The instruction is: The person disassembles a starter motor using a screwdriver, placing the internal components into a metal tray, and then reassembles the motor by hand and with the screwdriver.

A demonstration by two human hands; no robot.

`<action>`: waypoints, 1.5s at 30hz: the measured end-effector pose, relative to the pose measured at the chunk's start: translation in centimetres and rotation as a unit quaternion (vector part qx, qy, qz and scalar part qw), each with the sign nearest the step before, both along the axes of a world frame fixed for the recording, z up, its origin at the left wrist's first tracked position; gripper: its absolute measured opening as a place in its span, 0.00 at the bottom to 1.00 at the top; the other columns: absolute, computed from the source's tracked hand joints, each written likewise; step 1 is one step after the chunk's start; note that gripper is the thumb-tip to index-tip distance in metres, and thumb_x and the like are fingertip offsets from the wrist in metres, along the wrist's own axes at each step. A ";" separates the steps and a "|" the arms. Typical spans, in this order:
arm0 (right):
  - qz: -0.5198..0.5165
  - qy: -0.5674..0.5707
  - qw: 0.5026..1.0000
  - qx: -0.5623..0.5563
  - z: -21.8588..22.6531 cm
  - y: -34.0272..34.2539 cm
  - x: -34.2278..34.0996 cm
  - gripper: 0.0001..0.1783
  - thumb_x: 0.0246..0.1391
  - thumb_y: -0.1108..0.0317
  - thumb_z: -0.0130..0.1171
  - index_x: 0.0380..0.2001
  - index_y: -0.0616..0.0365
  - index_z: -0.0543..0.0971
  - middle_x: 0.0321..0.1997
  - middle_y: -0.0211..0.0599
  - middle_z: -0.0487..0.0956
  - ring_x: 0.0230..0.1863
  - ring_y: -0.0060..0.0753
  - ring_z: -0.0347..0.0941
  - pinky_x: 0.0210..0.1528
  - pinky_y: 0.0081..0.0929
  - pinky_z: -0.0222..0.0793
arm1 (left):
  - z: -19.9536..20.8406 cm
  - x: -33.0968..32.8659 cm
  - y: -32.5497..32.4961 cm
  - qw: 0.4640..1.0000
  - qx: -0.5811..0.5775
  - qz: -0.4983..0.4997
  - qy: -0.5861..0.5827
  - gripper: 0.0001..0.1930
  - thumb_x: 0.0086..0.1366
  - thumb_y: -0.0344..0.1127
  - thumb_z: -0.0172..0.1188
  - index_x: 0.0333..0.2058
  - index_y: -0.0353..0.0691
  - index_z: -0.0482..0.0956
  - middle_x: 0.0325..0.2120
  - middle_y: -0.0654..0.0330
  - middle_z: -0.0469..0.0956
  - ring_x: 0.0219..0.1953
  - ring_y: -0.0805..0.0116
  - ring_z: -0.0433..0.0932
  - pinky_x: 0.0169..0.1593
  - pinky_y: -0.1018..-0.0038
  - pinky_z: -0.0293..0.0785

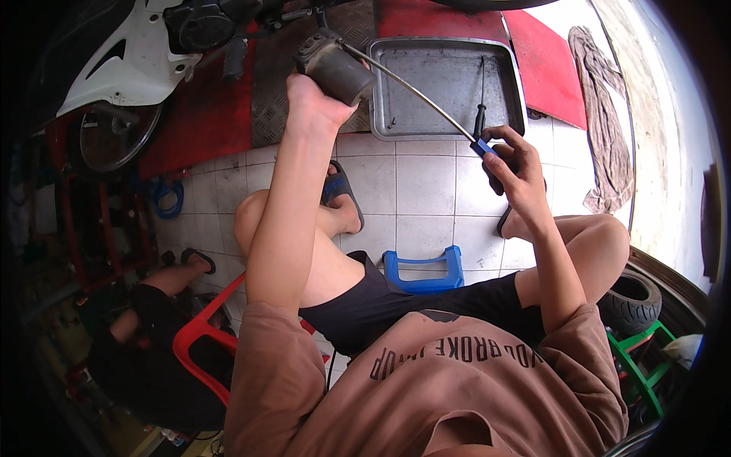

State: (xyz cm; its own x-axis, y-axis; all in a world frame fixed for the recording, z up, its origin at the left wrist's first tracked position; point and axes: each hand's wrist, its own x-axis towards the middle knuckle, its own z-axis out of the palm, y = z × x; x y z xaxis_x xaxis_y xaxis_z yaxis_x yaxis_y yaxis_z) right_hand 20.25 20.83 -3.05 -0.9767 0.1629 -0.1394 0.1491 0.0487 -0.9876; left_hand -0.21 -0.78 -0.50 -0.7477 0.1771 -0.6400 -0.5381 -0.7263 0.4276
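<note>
My left hand (314, 105) is raised at the upper middle, its fingers wrapped round a dark, dirty cylindrical motorcycle part (344, 75) from below and behind. My right hand (519, 166) grips the blue body of a long-shafted tool (415, 91). Its thin metal shaft slants up to the left, and the tip reaches the upper end of the cylindrical part; whether it touches cannot be made out. Behind the tool lies a grey metal tray (448, 137) holding a black-handled screwdriver (480, 114) and a small dark piece (393, 123).
A white-panelled motorcycle (126, 65) stands at the upper left above a red platform (544, 76). Between my legs is a blue stool (426, 285). A cloth (601, 114) lies to the right, near a tyre (632, 301). Another person sits at left beside a red chair (186, 346).
</note>
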 end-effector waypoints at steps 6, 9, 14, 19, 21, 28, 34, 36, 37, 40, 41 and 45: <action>-0.006 0.005 1.000 -0.007 -0.3 0.0 0.1 0.14 0.57 0.70 0.57 0.45 0.64 0.73 0.19 0.27 0.73 0.16 0.11 0.57 0.17 0.14 0.47 | -0.3 -0.1 0.0 1.000 0.024 -0.008 -0.003 0.21 0.69 0.45 0.37 0.38 0.39 0.78 0.33 0.56 0.80 0.38 0.56 0.78 0.46 0.54 0.76; -0.004 0.001 1.000 -0.009 -0.1 0.0 0.0 0.14 0.57 0.70 0.57 0.45 0.63 0.73 0.19 0.28 0.73 0.16 0.11 0.57 0.18 0.14 0.47 | -0.3 -0.1 0.0 1.000 0.022 0.000 -0.009 0.21 0.69 0.45 0.38 0.38 0.39 0.78 0.33 0.56 0.80 0.37 0.56 0.78 0.45 0.54 0.77; 0.005 0.006 1.000 -0.008 -0.2 -0.1 0.1 0.13 0.58 0.69 0.56 0.45 0.63 0.73 0.19 0.27 0.73 0.16 0.10 0.57 0.18 0.14 0.47 | -1.0 -0.4 -0.4 0.999 0.033 -0.025 -0.005 0.23 0.69 0.49 0.34 0.38 0.41 0.77 0.33 0.56 0.79 0.36 0.56 0.78 0.44 0.55 0.77; 0.007 0.024 0.999 0.020 0.0 -0.3 0.1 0.14 0.57 0.69 0.56 0.44 0.64 0.73 0.17 0.28 0.71 0.16 0.12 0.57 0.19 0.15 0.48 | -1.0 -0.2 -0.4 0.999 0.023 -0.029 0.003 0.21 0.69 0.45 0.37 0.37 0.40 0.77 0.32 0.55 0.79 0.35 0.55 0.77 0.43 0.54 0.78; 0.005 0.069 0.992 0.108 0.0 -0.3 0.0 0.14 0.54 0.70 0.56 0.43 0.65 0.73 0.16 0.31 0.71 0.15 0.15 0.59 0.20 0.17 0.50 | -1.4 -0.3 -0.8 0.999 0.030 -0.036 0.006 0.20 0.69 0.45 0.37 0.36 0.41 0.77 0.32 0.55 0.79 0.35 0.55 0.77 0.42 0.54 0.78; -0.008 0.122 0.971 0.204 0.7 -0.8 0.0 0.14 0.52 0.72 0.56 0.42 0.64 0.74 0.15 0.35 0.71 0.16 0.19 0.64 0.22 0.17 0.56 | -1.1 -0.4 -0.8 0.993 0.089 -0.065 0.037 0.20 0.70 0.46 0.37 0.38 0.42 0.78 0.34 0.55 0.79 0.36 0.55 0.78 0.44 0.54 0.78; -0.036 0.123 0.960 0.249 0.3 -1.1 0.1 0.14 0.51 0.73 0.57 0.43 0.65 0.74 0.16 0.35 0.72 0.16 0.19 0.66 0.22 0.16 0.58 | -0.3 -0.3 -0.2 0.997 -0.028 0.009 0.067 0.22 0.69 0.51 0.39 0.44 0.43 0.75 0.36 0.57 0.79 0.38 0.58 0.78 0.49 0.60 0.74; -0.032 0.099 0.969 0.222 0.2 -1.1 0.2 0.14 0.51 0.72 0.58 0.42 0.66 0.75 0.16 0.35 0.73 0.17 0.20 0.66 0.22 0.16 0.59 | 0.6 0.4 0.4 0.998 -0.035 0.021 0.047 0.22 0.67 0.53 0.42 0.45 0.43 0.74 0.36 0.58 0.79 0.38 0.59 0.78 0.50 0.62 0.73; -0.032 0.099 0.969 0.222 0.1 -1.1 0.2 0.14 0.51 0.72 0.58 0.42 0.66 0.75 0.16 0.35 0.73 0.17 0.20 0.66 0.22 0.16 0.59 | 1.1 0.7 0.7 0.997 -0.037 0.033 0.057 0.20 0.64 0.54 0.47 0.43 0.44 0.75 0.34 0.60 0.79 0.37 0.61 0.77 0.49 0.62 0.73; -0.021 0.079 0.979 0.184 -0.6 -0.9 0.2 0.13 0.51 0.72 0.58 0.40 0.68 0.77 0.17 0.34 0.74 0.17 0.20 0.67 0.23 0.17 0.59 | 1.3 0.9 0.8 0.995 -0.052 0.033 0.080 0.17 0.58 0.52 0.55 0.37 0.47 0.76 0.31 0.65 0.78 0.35 0.65 0.76 0.45 0.65 0.72; -0.018 0.058 0.985 0.163 -0.9 -0.7 0.3 0.13 0.51 0.73 0.58 0.40 0.68 0.77 0.17 0.35 0.75 0.18 0.21 0.68 0.24 0.17 0.61 | 1.2 0.9 0.8 0.993 -0.065 0.022 0.093 0.14 0.56 0.51 0.58 0.33 0.48 0.77 0.29 0.67 0.78 0.33 0.68 0.75 0.43 0.67 0.72; -0.053 0.159 0.959 0.230 -1.3 -1.1 -0.1 0.12 0.50 0.74 0.61 0.38 0.68 0.78 0.24 0.40 0.79 0.22 0.23 0.72 0.28 0.20 0.69 | 0.8 0.7 0.9 0.990 -0.090 0.025 0.105 0.10 0.55 0.47 0.58 0.27 0.49 0.76 0.26 0.69 0.78 0.31 0.71 0.75 0.39 0.68 0.72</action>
State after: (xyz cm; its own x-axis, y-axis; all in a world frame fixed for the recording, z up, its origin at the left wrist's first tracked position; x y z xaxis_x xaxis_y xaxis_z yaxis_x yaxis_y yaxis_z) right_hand 20.17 19.74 -4.34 -0.9327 0.2364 0.2724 -0.1270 0.4917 -0.8615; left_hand 0.54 0.07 0.26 -0.8720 0.0339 -0.4883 -0.3899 -0.6512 0.6511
